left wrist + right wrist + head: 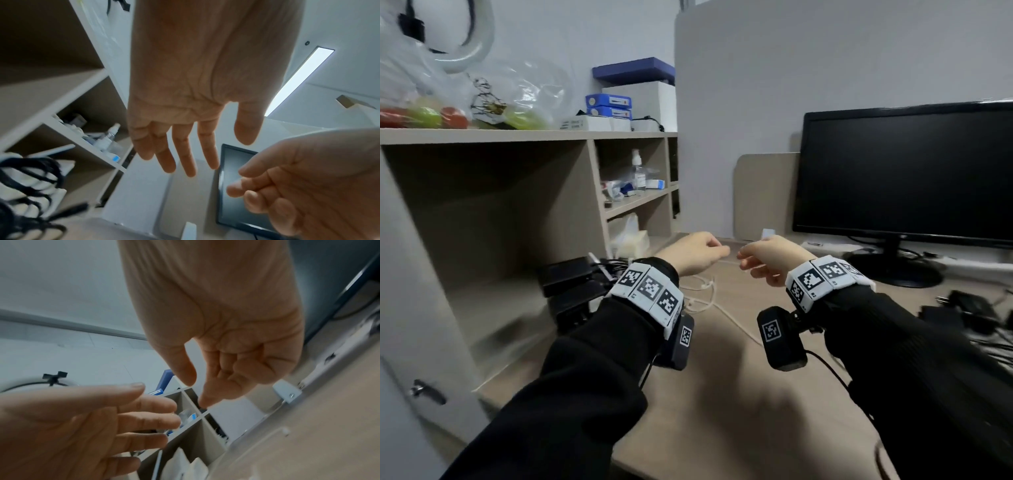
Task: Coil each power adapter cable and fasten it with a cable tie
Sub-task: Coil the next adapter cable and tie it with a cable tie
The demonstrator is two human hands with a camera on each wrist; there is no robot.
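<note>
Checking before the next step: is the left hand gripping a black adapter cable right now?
No. In the left wrist view the left hand has straight, spread fingers with nothing in them.

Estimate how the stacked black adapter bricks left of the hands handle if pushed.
The black adapter bricks look blocky and flat-sided: probably slide, not roll, and likely dense. Stacked, so the top one may shift off. Their black cables look loose and floppy; likely to drag or snag.
</note>
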